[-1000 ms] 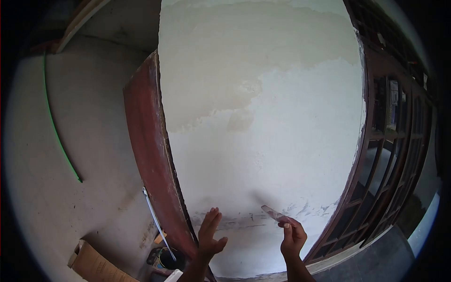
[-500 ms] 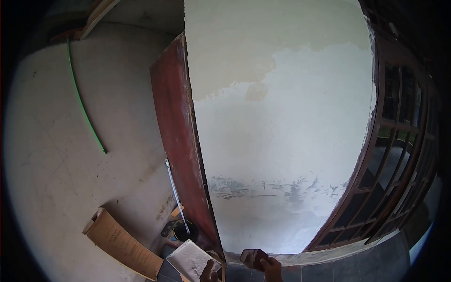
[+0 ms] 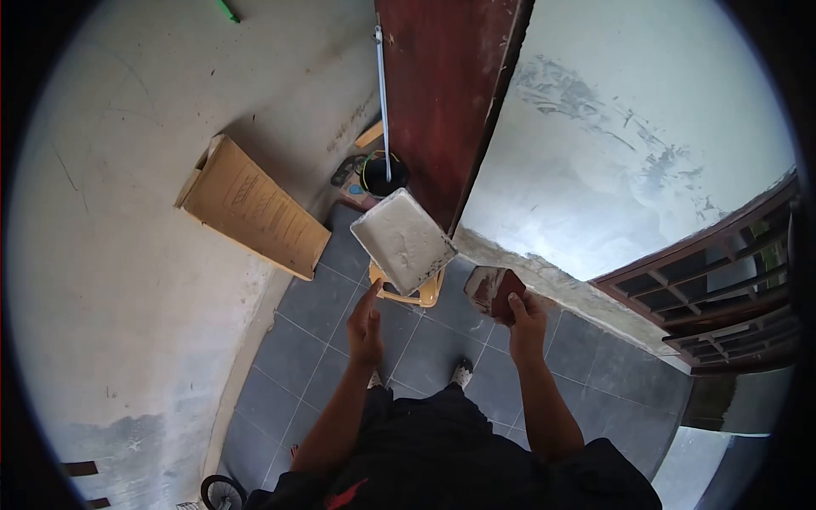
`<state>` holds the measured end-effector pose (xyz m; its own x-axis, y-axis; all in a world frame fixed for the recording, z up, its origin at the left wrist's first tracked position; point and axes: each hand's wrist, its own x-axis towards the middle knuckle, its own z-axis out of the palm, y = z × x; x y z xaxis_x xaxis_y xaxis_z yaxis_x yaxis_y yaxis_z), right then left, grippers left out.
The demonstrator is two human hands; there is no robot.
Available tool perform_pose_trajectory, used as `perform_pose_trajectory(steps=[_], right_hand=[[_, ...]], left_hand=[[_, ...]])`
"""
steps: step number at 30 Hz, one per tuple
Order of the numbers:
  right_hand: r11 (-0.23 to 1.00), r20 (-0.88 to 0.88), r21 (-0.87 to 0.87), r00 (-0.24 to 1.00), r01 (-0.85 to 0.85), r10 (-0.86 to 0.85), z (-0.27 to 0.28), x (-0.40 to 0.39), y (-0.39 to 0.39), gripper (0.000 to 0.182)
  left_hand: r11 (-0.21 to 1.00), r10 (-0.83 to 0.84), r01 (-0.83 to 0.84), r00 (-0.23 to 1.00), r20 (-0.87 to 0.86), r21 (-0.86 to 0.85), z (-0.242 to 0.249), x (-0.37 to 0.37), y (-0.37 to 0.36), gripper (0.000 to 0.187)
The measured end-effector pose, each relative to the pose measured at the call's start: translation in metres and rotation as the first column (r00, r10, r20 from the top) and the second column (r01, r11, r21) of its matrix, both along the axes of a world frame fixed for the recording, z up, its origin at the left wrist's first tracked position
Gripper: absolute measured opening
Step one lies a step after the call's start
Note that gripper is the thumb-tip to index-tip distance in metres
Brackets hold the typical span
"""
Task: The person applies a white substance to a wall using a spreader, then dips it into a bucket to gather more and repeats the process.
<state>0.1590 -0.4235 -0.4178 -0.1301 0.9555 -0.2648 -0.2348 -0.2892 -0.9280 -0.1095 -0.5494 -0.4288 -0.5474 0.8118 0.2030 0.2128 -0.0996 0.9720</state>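
Note:
A dark red spreader plate (image 3: 500, 293), smeared with pale paste, is held in my right hand (image 3: 525, 319), thumb on its face. My left hand (image 3: 366, 330) is raised with fingers extended and nothing in it, just below the near edge of a white tray. That tray (image 3: 403, 240) contains pale paste and rests tilted on a yellow-orange stool (image 3: 431, 291). To the right, the pale wall (image 3: 586, 170) carries grey rough patches along its lower part.
A cardboard box (image 3: 255, 211) leans at the left wall. Behind the tray are a black bucket (image 3: 384, 174) with a pale pole (image 3: 383, 93) and a red door panel (image 3: 442, 93). Dark windows (image 3: 722, 280) stand right; a small wheel (image 3: 223, 493) is lower left, on grey tiles (image 3: 297, 336).
The view has tilted down, so the tray, stool, both arms and my feet now show fully. Both hands appear higher in view, the right one still holding the plate.

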Motion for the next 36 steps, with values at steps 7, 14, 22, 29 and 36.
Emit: perform_pose_trajectory(steps=[7,14,22,29,36], right_hand=[[0.993,0.058,-0.087,0.996,0.074,-0.069,-0.069,-0.082,-0.042,0.02],[0.987,0.161,-0.139,0.985,0.077,-0.055,-0.089,-0.148,-0.011,0.02],[0.994,0.421,-0.025,0.9,-0.111,0.111,-0.205,-0.193,0.064,0.024],[0.921,0.778,0.122,0.612,-0.37,0.143,-0.28,-0.228,0.087,0.021],[0.865,0.807,0.106,0.551,-0.49,0.213,-0.326,-0.255,0.089,0.022]], left_hand=[[0.989,0.056,-0.042,0.994,0.098,-0.145,-0.044,-0.085,-0.067,0.08],[0.941,0.331,-0.334,0.942,-0.06,-0.047,-0.054,-0.148,-0.032,0.086],[0.955,0.247,-0.218,0.96,0.129,-0.203,-0.169,-0.153,0.02,0.084],[0.853,0.279,0.079,0.767,0.578,-0.516,-0.299,-0.114,0.06,0.088],[0.81,0.202,0.252,0.728,0.655,-0.529,-0.342,-0.107,0.087,0.093]])
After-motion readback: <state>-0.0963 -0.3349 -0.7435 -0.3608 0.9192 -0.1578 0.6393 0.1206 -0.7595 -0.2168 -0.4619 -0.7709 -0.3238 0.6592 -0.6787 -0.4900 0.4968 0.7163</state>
